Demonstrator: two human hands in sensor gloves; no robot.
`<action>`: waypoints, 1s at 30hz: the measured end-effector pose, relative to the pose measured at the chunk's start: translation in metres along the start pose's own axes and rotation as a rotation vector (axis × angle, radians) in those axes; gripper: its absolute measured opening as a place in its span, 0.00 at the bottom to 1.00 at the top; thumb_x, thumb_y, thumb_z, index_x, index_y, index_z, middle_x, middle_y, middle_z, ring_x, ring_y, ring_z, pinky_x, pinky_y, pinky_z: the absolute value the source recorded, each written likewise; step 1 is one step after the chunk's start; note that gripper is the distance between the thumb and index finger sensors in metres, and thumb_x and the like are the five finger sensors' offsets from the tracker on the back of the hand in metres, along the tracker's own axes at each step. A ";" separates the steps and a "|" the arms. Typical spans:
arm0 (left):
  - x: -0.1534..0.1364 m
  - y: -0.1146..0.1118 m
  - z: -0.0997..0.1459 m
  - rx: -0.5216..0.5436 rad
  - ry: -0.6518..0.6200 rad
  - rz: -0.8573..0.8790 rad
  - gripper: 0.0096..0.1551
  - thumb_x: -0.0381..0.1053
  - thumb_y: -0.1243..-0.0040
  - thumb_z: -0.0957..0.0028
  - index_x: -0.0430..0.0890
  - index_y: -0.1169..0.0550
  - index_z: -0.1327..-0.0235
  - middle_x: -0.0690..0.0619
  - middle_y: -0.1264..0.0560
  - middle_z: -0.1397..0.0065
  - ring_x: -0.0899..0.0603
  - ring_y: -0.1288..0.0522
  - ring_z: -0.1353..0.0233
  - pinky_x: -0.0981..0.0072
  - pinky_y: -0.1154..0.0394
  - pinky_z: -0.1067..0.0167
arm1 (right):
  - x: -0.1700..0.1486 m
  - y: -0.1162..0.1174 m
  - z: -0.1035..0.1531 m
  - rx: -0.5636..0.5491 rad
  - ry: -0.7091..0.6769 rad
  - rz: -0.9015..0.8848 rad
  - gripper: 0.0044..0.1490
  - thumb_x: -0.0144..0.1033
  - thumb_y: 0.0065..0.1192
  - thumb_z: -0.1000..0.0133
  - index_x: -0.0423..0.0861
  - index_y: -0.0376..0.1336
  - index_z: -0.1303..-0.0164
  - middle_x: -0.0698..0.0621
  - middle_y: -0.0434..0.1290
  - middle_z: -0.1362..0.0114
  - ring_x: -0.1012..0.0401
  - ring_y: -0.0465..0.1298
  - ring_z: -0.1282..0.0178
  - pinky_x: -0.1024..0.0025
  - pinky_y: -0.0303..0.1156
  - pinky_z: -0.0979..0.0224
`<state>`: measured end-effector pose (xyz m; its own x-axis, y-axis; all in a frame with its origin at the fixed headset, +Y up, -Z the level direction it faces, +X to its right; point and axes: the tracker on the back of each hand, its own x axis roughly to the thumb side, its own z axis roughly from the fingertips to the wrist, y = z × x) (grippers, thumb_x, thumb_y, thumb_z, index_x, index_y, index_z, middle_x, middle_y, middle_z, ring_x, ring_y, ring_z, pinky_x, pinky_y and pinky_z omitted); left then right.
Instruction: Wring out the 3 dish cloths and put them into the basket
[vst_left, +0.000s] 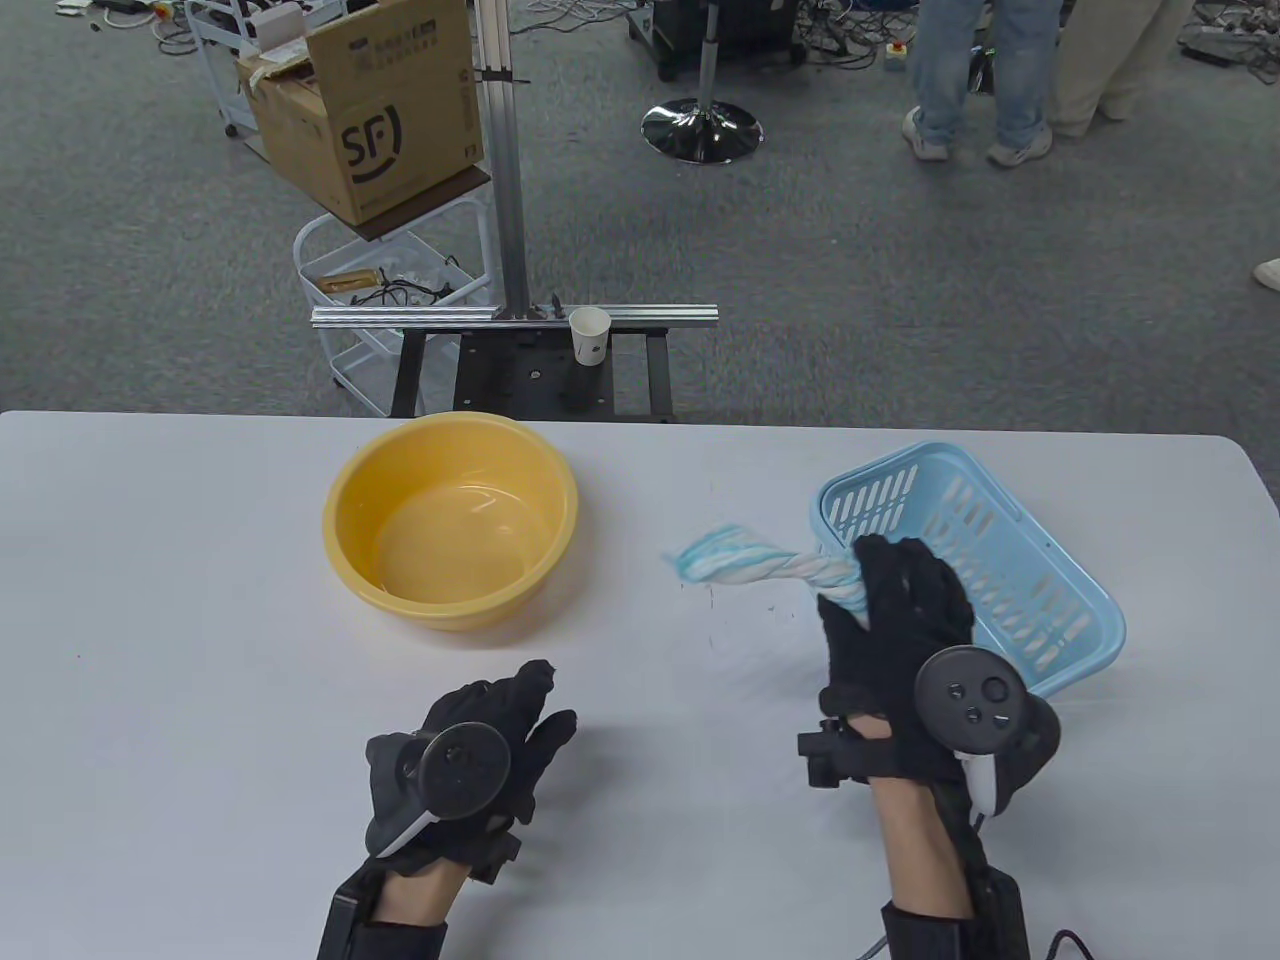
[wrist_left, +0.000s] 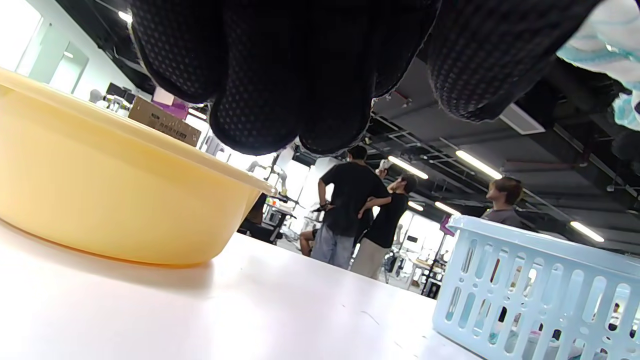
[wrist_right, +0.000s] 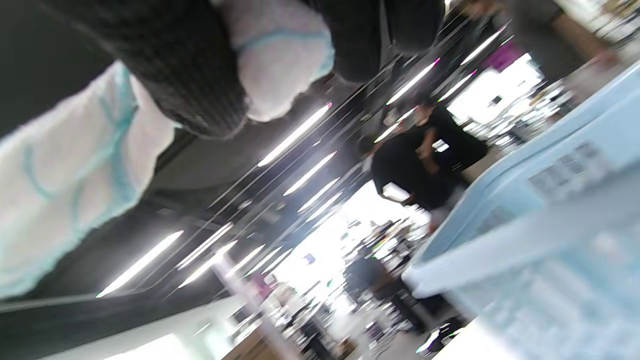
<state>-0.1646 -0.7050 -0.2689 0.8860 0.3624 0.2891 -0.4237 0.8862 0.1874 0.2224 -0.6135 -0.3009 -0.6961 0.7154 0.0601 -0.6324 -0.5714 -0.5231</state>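
Observation:
A twisted white-and-teal dish cloth (vst_left: 770, 568) sticks out to the left from my right hand (vst_left: 885, 620), whose fingers curl round one end of it just left of the light blue slotted basket (vst_left: 1060, 590). The right wrist view shows the same cloth (wrist_right: 60, 170) squeezed between gloved fingers (wrist_right: 185, 85), with the basket (wrist_right: 550, 200) at the right. My left hand (vst_left: 500, 725) hovers over the table with straight fingers and holds nothing, below the yellow basin (vst_left: 450, 520). In the left wrist view the basin (wrist_left: 100, 200) is at the left and the basket (wrist_left: 530, 290) at the right.
The yellow basin holds a little water and no cloth that I can see. The white table (vst_left: 180, 620) ends at a far edge, behind which stand a metal frame with a paper cup (vst_left: 590, 335). People stand farther back on the floor.

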 end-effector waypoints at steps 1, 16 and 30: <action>0.000 0.000 0.000 -0.002 -0.001 0.001 0.38 0.65 0.31 0.55 0.50 0.27 0.33 0.58 0.17 0.43 0.44 0.15 0.47 0.45 0.25 0.36 | -0.007 -0.005 -0.004 -0.023 0.053 0.002 0.39 0.50 0.71 0.43 0.56 0.57 0.22 0.40 0.52 0.16 0.37 0.47 0.16 0.28 0.40 0.22; -0.001 -0.004 -0.001 -0.043 0.021 0.036 0.38 0.65 0.31 0.54 0.49 0.26 0.34 0.58 0.17 0.44 0.44 0.15 0.48 0.45 0.24 0.37 | -0.085 -0.008 -0.011 0.000 0.459 0.368 0.52 0.63 0.64 0.43 0.50 0.47 0.18 0.41 0.40 0.13 0.39 0.35 0.14 0.28 0.28 0.23; -0.006 -0.006 -0.001 -0.078 0.063 0.023 0.40 0.66 0.32 0.54 0.49 0.27 0.31 0.57 0.18 0.40 0.43 0.15 0.45 0.44 0.25 0.36 | -0.049 0.010 -0.006 0.053 0.203 0.361 0.50 0.64 0.63 0.43 0.49 0.49 0.18 0.40 0.43 0.13 0.39 0.40 0.14 0.28 0.32 0.22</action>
<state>-0.1671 -0.7116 -0.2726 0.8876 0.3978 0.2323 -0.4298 0.8965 0.1072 0.2517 -0.6517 -0.3146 -0.7982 0.5275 -0.2910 -0.3805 -0.8159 -0.4353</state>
